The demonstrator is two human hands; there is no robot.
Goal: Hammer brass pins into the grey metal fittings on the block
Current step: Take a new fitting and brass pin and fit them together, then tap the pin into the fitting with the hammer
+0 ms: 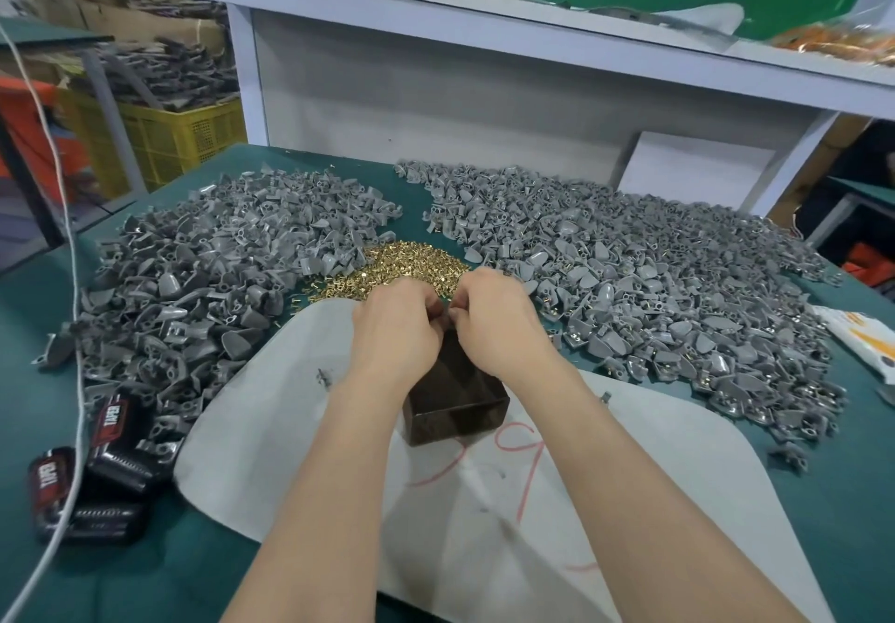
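Observation:
A dark brown block stands on a pale sheet in the middle of the green table. My left hand and my right hand meet over the block's far top edge, fingers curled inward. What the fingertips hold is hidden behind the hands. A heap of brass pins lies just beyond my hands. Big piles of grey metal fittings spread to the left and to the right. I see no hammer.
Black packs with red lettering lie at the table's left front. A white cord runs down the left side. A white and orange packet sits at the right edge. A shelf with more brass pins hangs behind.

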